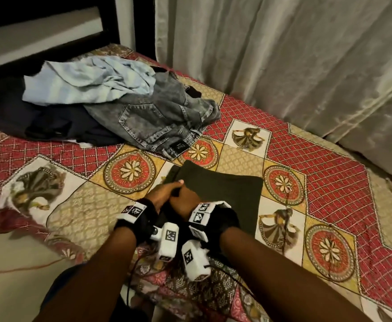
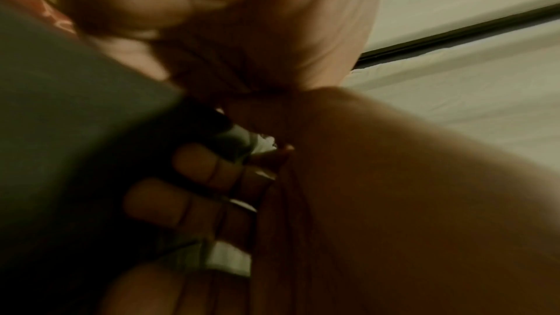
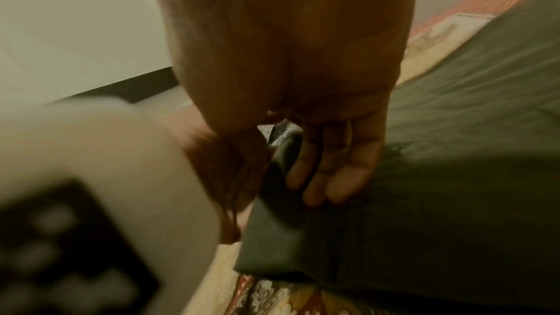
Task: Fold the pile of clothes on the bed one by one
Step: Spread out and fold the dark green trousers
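I have both hands at the left edge of the dark green garment lying flat on the bed: left hand and right hand each pinch that edge, probably to carry the next fold across. The unfolded pile waits beyond.

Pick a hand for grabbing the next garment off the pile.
Left. The pile, jeans on top, lies far-left of the folded dark garment. The left hand is on that side; the right hand would cross over.
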